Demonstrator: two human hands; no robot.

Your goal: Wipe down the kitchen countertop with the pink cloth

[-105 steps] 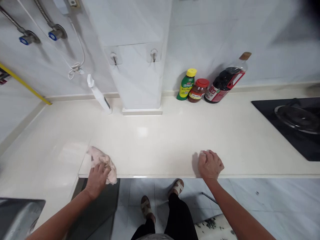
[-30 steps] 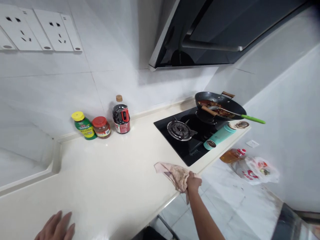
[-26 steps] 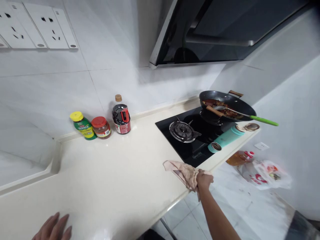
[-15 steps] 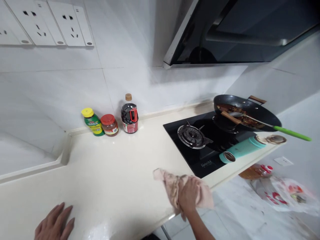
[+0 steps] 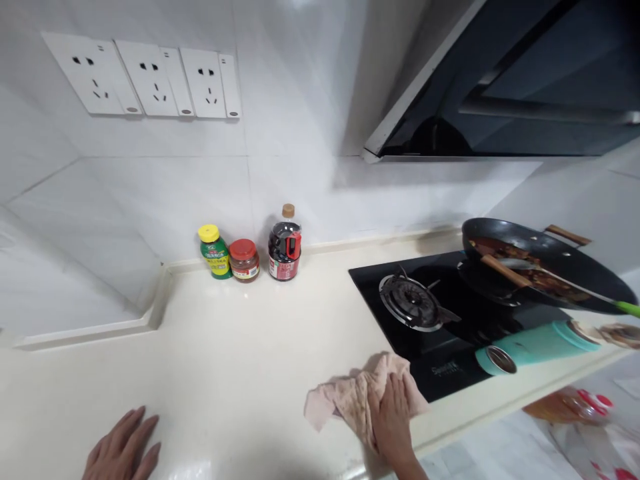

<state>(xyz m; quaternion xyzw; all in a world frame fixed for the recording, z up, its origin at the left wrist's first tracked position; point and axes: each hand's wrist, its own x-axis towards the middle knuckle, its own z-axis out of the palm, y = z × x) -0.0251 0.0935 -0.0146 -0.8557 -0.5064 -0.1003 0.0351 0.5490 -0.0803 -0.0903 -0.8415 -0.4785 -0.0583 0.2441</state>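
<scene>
My right hand [image 5: 393, 417] presses a pale pink cloth [image 5: 357, 403] onto the cream countertop [image 5: 230, 373], its fingers over the bunched fabric. The cloth's right part overlaps the near left corner of the black gas hob [image 5: 453, 363]. My left hand [image 5: 123, 448] lies on the countertop at the lower left, fingers stretched out and holding nothing; its wrist is cut off by the frame.
Along the wall stand a yellow-capped green container [image 5: 216, 257], a red-lidded jar [image 5: 245, 263] and a dark sauce bottle [image 5: 285, 253]. A wok [image 5: 600, 267] with food rests on the hob's far burner. A turquoise cylinder [image 5: 547, 347] lies near the front edge. The range hood [image 5: 525, 100] overhangs the hob.
My right hand has pushed the cloth from the counter's front edge inward, against the hob corner. The view has turned left, so the wall sockets show more fully. My left hand stays on the counter.
</scene>
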